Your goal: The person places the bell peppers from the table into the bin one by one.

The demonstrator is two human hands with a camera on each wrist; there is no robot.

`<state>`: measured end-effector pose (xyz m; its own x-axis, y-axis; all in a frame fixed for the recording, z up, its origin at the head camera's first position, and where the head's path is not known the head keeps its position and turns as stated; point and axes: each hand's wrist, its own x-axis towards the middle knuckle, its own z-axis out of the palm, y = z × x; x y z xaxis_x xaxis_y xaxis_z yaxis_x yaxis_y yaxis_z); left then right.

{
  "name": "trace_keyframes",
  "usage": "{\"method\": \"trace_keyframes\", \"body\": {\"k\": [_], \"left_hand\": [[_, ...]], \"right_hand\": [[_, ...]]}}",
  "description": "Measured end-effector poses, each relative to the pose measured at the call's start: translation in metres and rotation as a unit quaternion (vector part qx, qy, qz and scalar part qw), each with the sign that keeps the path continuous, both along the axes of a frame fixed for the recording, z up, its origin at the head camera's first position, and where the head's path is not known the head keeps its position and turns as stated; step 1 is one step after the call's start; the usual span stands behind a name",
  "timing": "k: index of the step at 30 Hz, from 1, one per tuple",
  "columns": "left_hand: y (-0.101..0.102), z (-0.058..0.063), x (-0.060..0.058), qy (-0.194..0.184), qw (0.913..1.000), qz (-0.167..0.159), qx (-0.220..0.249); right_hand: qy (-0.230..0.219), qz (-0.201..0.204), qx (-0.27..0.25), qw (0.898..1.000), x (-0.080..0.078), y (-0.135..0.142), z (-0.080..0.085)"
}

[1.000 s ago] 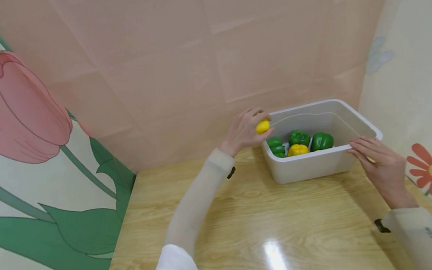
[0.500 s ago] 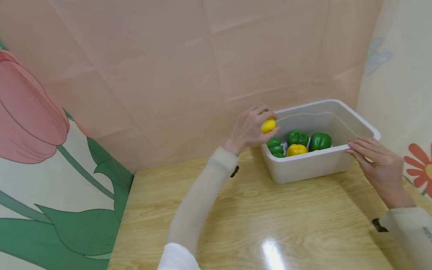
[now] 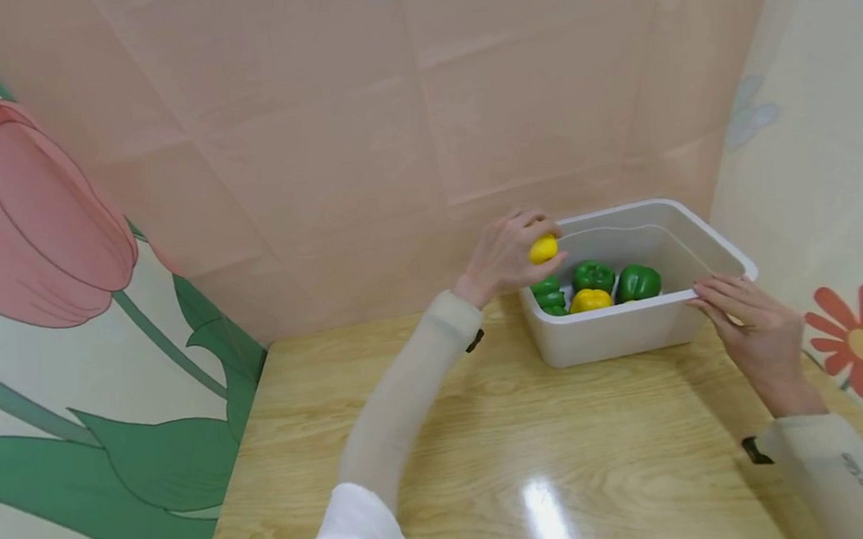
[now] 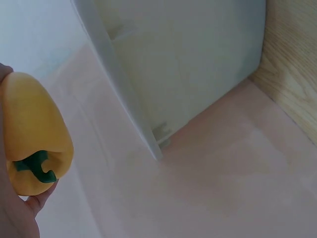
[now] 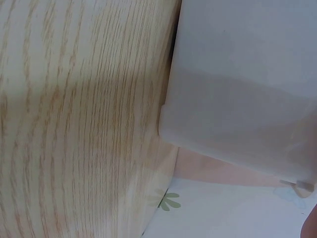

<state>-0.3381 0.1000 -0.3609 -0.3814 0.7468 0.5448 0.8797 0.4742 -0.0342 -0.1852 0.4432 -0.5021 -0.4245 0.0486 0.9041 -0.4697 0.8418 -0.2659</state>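
Note:
My left hand (image 3: pixel 509 251) grips a yellow bell pepper (image 4: pixel 37 126) with a green stem, held at rim height by the left end of a white plastic bin (image 3: pixel 624 331). In the left wrist view the pepper shows beside the bin's outer wall, thumb under its stem end. My right hand (image 3: pixel 759 330) pinches the bin's front rim near its right corner. Inside the bin lie a green bell pepper (image 3: pixel 593 276), another green bell pepper (image 3: pixel 639 283), a yellow bell pepper (image 3: pixel 591 299) and more green peppers (image 3: pixel 549 293) at the left, partly hidden by the front wall.
The bin stands at the back right of a wooden table (image 3: pixel 488 432), close to a pink back wall covering (image 3: pixel 332 143). A side wall with a printed red flower (image 3: pixel 861 344) rises to its right. A tulip-printed panel (image 3: pixel 37 222) borders the table's left.
My left hand has moved slightly right with the yellow bell pepper, further over the bin's left end. The right hand stays on the rim.

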Motion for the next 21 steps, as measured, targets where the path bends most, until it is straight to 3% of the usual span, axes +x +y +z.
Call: {"method": "trace_keyframes", "body": {"k": [21], "left_hand": [[0.020, 0.006, -0.001, -0.007, 0.9998, 0.008, -0.015]], "right_hand": [[0.004, 0.000, -0.008, 1.000, 0.001, 0.003, -0.001]]}}
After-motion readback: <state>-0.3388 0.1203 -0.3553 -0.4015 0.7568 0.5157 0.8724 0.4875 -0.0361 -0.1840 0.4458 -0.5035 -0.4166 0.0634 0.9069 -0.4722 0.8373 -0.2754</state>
